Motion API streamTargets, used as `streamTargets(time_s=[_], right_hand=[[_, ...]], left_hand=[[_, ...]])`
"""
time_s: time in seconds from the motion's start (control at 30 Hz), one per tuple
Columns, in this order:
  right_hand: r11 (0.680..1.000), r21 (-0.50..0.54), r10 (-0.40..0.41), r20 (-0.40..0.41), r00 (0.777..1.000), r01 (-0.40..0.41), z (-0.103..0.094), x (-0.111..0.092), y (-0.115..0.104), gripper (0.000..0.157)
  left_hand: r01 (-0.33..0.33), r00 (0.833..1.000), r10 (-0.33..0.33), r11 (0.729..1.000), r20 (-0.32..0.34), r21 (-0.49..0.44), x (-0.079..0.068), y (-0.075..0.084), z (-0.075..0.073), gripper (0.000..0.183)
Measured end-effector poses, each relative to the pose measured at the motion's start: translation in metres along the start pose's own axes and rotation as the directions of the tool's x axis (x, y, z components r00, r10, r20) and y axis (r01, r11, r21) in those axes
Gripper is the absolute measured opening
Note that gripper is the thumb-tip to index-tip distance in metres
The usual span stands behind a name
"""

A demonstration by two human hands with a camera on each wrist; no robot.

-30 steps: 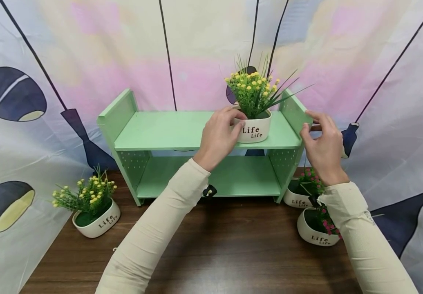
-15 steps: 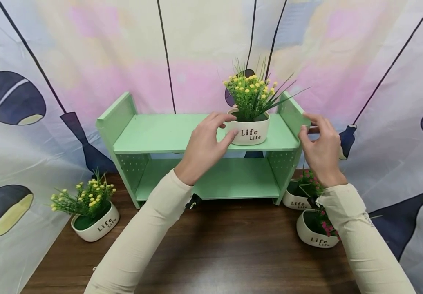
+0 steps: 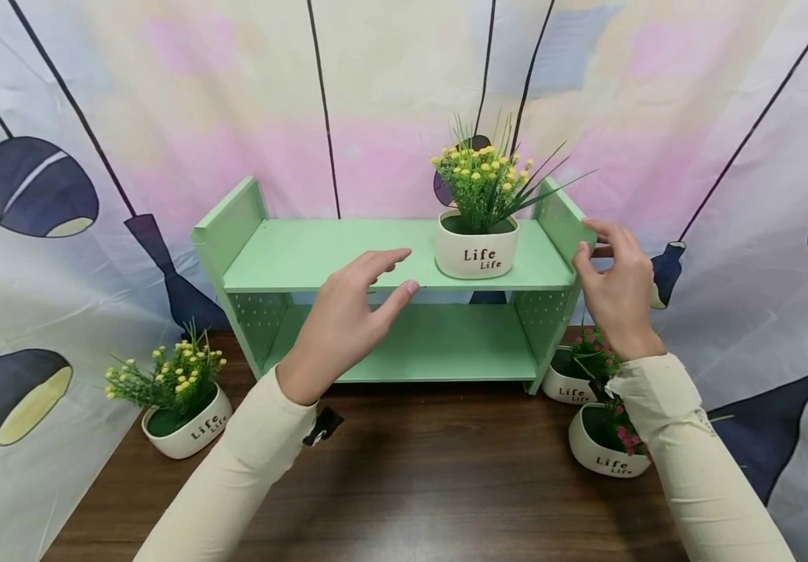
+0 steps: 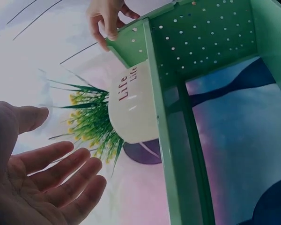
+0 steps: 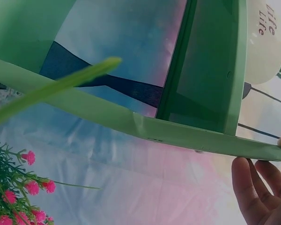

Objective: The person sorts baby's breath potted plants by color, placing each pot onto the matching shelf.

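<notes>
A white oval pot lettered "Life", planted with yellow flowers and grassy blades, stands upright at the right of the upper board of a green two-tier shelf. My left hand hovers in front of the shelf, left of the pot, fingers spread and nothing held. The left wrist view shows that palm apart from the pot. My right hand grips the top front of the shelf's right side panel. In the right wrist view, fingers and thumb lie on opposite sides of its edge.
Another potted plant with yellow flowers stands on the wooden table to the left. Two pots with pink flowers, a rear one and a nearer one, sit beside the shelf's right end. A patterned curtain hangs behind.
My left hand has let go of the pot's left rim and drawn back to the left and down, its fingers opening. The pot stays on the upper board; my right hand keeps its hold.
</notes>
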State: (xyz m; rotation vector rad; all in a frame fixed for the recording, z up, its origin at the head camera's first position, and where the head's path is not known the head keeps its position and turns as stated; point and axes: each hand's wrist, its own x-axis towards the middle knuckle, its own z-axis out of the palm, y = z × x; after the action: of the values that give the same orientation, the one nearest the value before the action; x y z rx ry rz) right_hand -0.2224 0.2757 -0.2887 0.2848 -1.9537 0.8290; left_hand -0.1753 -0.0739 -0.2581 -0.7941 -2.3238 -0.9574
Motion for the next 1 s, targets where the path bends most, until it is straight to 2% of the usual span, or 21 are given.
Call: streamTargets(time_s=[0.3, 0.5, 0.77, 1.0], right_hand=[[1.000, 0.002, -0.010, -0.015, 1.000, 0.010, 0.003, 0.000, 0.001, 0.034], [1.000, 0.008, -0.002, -0.014, 1.000, 0.002, 0.003, 0.001, -0.001, 0.035], [1.000, 0.015, 0.008, -0.007, 1.000, -0.008, 0.005, 0.000, -0.003, 0.035], [0.999, 0.007, 0.044, -0.020, 0.999, -0.044, 0.003, -0.001, -0.003, 0.035]], left_hand=[[0.017, 0.999, -0.015, 0.998, -0.028, 0.057, -0.040, -0.011, -0.025, 0.048], [0.066, 0.996, -0.061, 0.995, -0.061, 0.077, -0.066, -0.025, -0.038, 0.046], [0.113, 0.985, -0.101, 0.990, -0.137, 0.082, -0.099, -0.046, -0.053, 0.035], [0.154, 0.971, -0.130, 0.982, -0.202, 0.109, -0.120, -0.069, -0.061, 0.027]])
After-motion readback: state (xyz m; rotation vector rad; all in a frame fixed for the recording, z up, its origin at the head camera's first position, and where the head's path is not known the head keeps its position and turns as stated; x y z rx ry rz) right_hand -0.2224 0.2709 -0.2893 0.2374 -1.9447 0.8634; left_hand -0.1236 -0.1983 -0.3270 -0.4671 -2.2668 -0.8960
